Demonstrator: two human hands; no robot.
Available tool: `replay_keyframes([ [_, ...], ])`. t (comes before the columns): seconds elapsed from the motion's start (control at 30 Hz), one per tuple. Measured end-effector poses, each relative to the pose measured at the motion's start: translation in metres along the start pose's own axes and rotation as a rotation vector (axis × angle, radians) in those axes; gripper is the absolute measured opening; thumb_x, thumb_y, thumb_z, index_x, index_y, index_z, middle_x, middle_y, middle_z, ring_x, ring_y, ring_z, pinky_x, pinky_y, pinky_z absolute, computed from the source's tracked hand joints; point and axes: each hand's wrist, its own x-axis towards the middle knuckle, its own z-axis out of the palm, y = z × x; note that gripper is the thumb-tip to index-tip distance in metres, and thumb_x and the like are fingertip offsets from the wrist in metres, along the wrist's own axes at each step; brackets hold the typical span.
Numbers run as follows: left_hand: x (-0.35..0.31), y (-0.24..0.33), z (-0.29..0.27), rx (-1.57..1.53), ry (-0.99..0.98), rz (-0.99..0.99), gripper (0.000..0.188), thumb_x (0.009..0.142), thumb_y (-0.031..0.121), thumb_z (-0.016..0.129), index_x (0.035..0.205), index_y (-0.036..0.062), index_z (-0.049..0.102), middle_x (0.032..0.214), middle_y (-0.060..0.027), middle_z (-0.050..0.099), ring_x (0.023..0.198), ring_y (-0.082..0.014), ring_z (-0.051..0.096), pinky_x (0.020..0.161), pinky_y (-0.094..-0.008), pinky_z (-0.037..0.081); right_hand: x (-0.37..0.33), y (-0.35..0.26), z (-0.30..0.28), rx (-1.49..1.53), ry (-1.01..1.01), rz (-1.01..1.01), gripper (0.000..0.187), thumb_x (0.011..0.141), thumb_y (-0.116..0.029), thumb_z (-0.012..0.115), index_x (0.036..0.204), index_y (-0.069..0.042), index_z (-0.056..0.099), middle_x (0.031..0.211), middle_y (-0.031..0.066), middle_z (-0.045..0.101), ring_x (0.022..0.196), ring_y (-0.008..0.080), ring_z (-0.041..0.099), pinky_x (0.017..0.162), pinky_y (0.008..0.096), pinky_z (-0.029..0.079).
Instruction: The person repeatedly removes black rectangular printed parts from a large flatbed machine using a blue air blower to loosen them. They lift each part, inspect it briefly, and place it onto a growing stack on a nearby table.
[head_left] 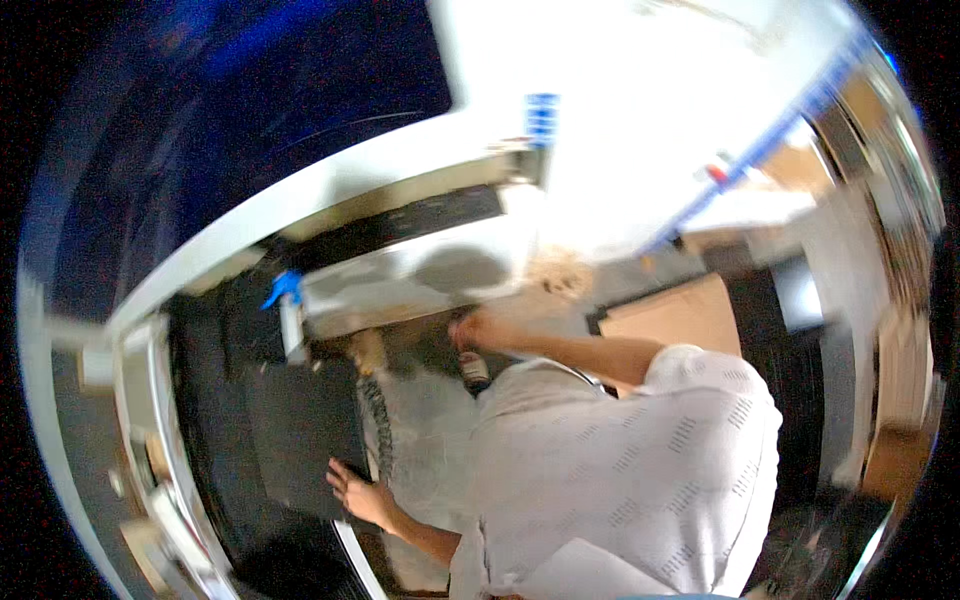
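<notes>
**Reaching under the grey unit**

Bracing on the dark mat [300,440], the left hand [358,497] lies flat and released at the mat's near right edge, beside the ribbed hose [380,430]. The right hand [478,330] reaches to the unit's [400,285] lower edge, just above a small bottle [474,372]; blur hides whether it is clenched. Steadying the left palm would likely help the reach stay accurate.
</notes>
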Motion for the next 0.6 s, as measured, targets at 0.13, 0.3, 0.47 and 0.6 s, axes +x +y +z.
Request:
replay_keyframes([
  [0.13,-0.016,-0.003,0.008,0.092,-0.018,-0.011,0.073,0.085,0.009,0.066,0.153,0.0155,0.041,0.149,-0.0219,0.049,0.124,-0.0429,0.057,0.102,-0.0457,0.052,-0.070,0.106,-0.193,0.421,1.026,0.130,0.040,0.090,-0.006,0.061,0.129,-0.004,0.053,0.095,0.0119,0.069,0.079,0.0224,0.068,0.064,0.0349,0.054],
  [0.3,-0.027,0.007,-0.002,0.040,-0.050,-0.058,0.083,0.074,-0.005,0.060,0.152,0.0155,0.044,0.149,-0.0234,0.048,0.123,-0.0428,0.059,0.098,-0.0463,0.054,-0.182,0.129,-0.399,0.662,1.494,-0.283,0.077,0.086,-0.006,0.062,0.154,-0.012,0.026,0.107,0.0096,0.064,0.082,0.0157,0.063,0.066,0.0310,0.051],
  [0.47,-0.032,0.011,-0.020,0.021,-0.088,-0.076,0.087,0.072,-0.005,0.065,0.153,0.0178,0.043,0.151,-0.0213,0.046,0.125,-0.0387,0.059,0.095,-0.0477,0.056,-0.199,0.092,-0.444,0.679,1.316,-0.186,0.084,0.088,0.000,0.055,0.159,-0.018,0.014,0.142,0.0088,0.050,0.099,0.0229,0.065,0.086,0.0425,0.055],
  [0.6,-0.045,0.007,-0.023,-0.010,-0.118,-0.125,0.088,0.072,-0.003,0.070,0.153,0.0193,0.044,0.153,-0.0188,0.046,0.127,-0.0380,0.057,0.096,-0.0476,0.056,-0.182,0.094,-0.448,0.770,1.315,-0.218,0.086,0.086,0.000,0.057,0.158,-0.019,0.015,0.131,0.0071,0.054,0.097,0.0229,0.066,0.086,0.0458,0.055],
])
